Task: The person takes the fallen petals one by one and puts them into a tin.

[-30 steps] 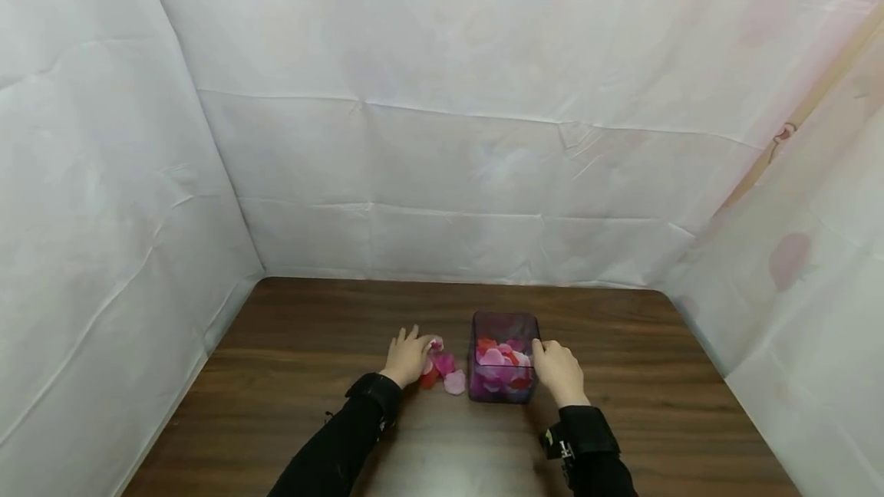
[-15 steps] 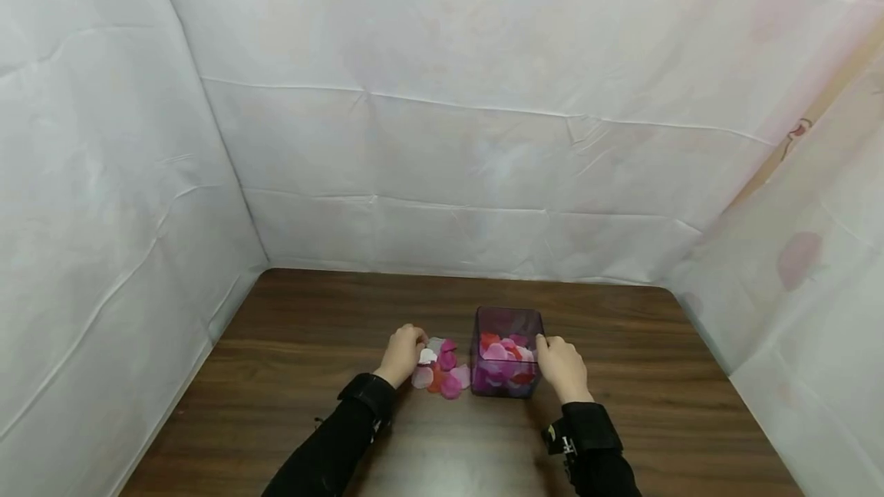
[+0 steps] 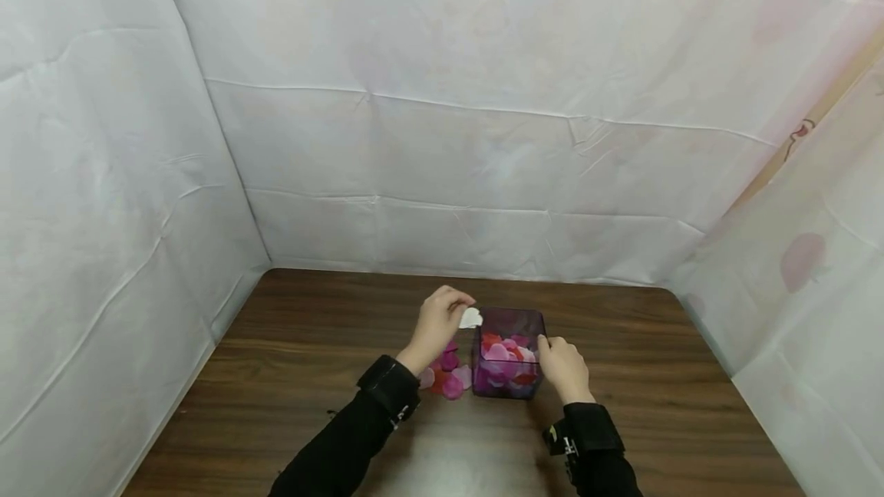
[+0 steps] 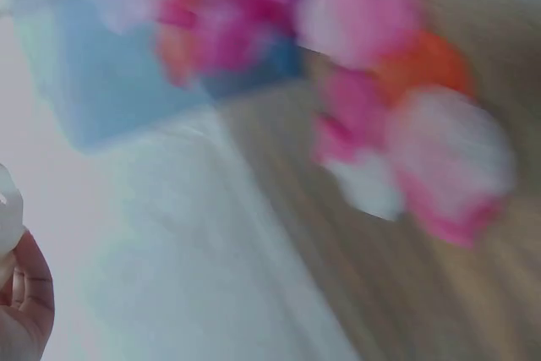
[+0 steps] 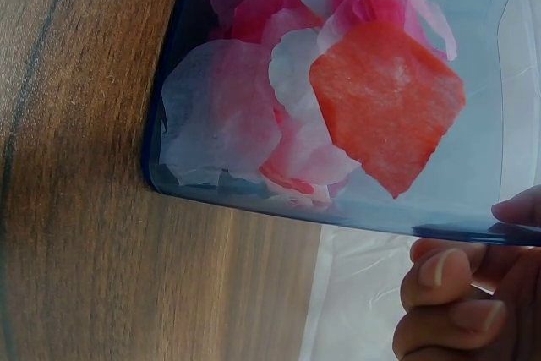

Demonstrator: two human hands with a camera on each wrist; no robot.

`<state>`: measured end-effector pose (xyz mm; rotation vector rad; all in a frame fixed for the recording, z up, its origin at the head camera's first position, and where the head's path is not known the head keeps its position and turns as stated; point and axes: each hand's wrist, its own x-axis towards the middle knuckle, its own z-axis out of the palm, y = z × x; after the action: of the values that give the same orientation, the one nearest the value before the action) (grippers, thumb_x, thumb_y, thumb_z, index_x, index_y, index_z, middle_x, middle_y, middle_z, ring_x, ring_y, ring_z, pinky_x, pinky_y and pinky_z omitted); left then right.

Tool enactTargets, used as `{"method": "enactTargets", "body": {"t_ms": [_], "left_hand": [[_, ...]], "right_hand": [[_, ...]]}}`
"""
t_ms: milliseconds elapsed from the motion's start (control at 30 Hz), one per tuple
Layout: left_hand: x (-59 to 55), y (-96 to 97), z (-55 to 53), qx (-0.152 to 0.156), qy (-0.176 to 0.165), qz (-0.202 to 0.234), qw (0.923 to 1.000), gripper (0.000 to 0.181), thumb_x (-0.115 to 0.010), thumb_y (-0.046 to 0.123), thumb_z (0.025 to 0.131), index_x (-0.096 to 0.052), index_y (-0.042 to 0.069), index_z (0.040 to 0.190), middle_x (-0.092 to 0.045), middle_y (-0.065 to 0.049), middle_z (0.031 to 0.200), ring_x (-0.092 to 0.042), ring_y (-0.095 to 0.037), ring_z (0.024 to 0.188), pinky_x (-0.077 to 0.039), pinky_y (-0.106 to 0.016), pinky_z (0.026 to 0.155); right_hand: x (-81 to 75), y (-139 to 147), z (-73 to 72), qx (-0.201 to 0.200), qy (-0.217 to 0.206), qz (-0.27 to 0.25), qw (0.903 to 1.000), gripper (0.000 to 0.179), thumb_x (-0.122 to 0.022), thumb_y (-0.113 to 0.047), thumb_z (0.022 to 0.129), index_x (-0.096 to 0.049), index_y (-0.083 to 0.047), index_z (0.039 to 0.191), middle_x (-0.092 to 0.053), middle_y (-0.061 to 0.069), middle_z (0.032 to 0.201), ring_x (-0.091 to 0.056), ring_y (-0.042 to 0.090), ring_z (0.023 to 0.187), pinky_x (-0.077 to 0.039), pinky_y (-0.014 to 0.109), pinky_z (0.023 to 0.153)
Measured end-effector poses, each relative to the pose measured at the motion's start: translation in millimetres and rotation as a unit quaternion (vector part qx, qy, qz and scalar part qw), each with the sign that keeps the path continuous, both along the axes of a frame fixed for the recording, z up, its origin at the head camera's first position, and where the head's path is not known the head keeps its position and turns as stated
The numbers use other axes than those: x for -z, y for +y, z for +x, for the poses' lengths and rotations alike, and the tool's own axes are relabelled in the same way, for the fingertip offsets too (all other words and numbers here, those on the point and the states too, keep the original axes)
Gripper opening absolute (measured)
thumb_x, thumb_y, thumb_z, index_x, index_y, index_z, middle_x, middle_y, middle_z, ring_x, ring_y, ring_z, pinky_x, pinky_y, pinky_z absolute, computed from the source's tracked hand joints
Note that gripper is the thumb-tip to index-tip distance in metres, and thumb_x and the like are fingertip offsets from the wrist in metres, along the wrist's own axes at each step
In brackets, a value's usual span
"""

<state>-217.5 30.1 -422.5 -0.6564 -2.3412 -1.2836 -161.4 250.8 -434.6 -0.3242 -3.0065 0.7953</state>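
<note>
My left hand (image 3: 437, 324) is raised beside a translucent purple box (image 3: 511, 319) and pinches a white artificial petal (image 3: 471, 318) close to its left rim. In the left wrist view, the pinched petal (image 4: 8, 213) shows at the edge and the rest is blurred. My right hand (image 3: 565, 370) grips the box's right wall, thumb inside and curled fingers (image 5: 439, 281) outside in the right wrist view. Pink, white and red petals fill the box's lower part; a red petal (image 5: 389, 107) shows through clearly. Left of the box lies a small group of loose petals (image 3: 452, 386), partly behind my left wrist.
Box and petals rest on a brown wood-grain table (image 3: 331, 305). White sheeting (image 3: 456, 152) hangs behind it and along both sides. Black straps (image 3: 388, 388) circle both wrists.
My left hand went from the loose petals up and rightward to the box, carrying the white petal. Some white petals left the group. The right hand and box have stayed nearly still.
</note>
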Motion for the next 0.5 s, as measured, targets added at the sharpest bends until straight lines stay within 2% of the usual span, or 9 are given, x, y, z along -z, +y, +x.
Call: {"method": "enactTargets", "body": {"t_ms": [67, 167, 367, 433, 500], "left_hand": [[-10.0, 14.7, 3.0, 0.020, 0.008, -0.006, 0.9998, 0.010, -0.062, 0.004, 0.088, -0.072, 0.007, 0.092, -0.064, -0.005, 0.090, -0.062, -0.016, 0.082, -0.053, -0.024, 0.074], [-17.1, 34.4, 7.3, 0.051, 0.017, -0.033, 0.9980, 0.012, -0.061, 0.006, 0.090, -0.071, 0.008, 0.094, -0.063, -0.004, 0.091, -0.062, -0.014, 0.082, -0.051, -0.019, 0.072], [-13.4, 57.8, 15.2, 0.090, 0.000, -0.112, 0.9896, 0.015, -0.057, 0.006, 0.092, -0.071, 0.010, 0.096, -0.062, -0.002, 0.094, -0.060, -0.012, 0.084, -0.047, -0.016, 0.072], [-11.4, 60.0, 16.7, 0.100, 0.000, -0.169, 0.9805, 0.017, -0.057, 0.008, 0.093, -0.071, 0.011, 0.100, -0.064, -0.002, 0.101, -0.061, -0.013, 0.093, -0.049, -0.018, 0.080], [-10.5, 59.1, 17.9, 0.118, 0.001, -0.231, 0.9657, 0.019, -0.056, 0.011, 0.094, -0.071, 0.012, 0.106, -0.066, -0.004, 0.111, -0.061, -0.015, 0.106, -0.048, -0.024, 0.091]], "right_hand": [[-0.5, 0.1, -0.7, -0.001, -0.001, 0.001, 1.0000, 0.049, -0.031, -0.028, 0.100, -0.060, 0.007, 0.118, -0.060, 0.030, 0.116, -0.058, 0.048, 0.102, -0.047, 0.057, 0.080], [-1.5, -0.6, -1.3, 0.003, -0.005, 0.000, 1.0000, 0.049, -0.031, -0.029, 0.100, -0.060, 0.006, 0.118, -0.060, 0.030, 0.116, -0.058, 0.048, 0.103, -0.047, 0.057, 0.081], [-1.5, -1.6, -0.6, 0.009, -0.008, -0.002, 0.9999, 0.050, -0.031, -0.030, 0.099, -0.061, 0.006, 0.115, -0.061, 0.030, 0.114, -0.059, 0.047, 0.101, -0.048, 0.055, 0.077], [-1.4, -1.4, 0.3, 0.006, -0.007, -0.001, 1.0000, 0.049, -0.031, -0.029, 0.099, -0.062, 0.006, 0.115, -0.062, 0.030, 0.113, -0.059, 0.047, 0.099, -0.048, 0.055, 0.076], [-1.2, -1.0, 0.9, 0.002, -0.005, 0.001, 1.0000, 0.048, -0.031, -0.028, 0.099, -0.062, 0.006, 0.114, -0.062, 0.029, 0.112, -0.060, 0.046, 0.098, -0.048, 0.054, 0.075]]}}
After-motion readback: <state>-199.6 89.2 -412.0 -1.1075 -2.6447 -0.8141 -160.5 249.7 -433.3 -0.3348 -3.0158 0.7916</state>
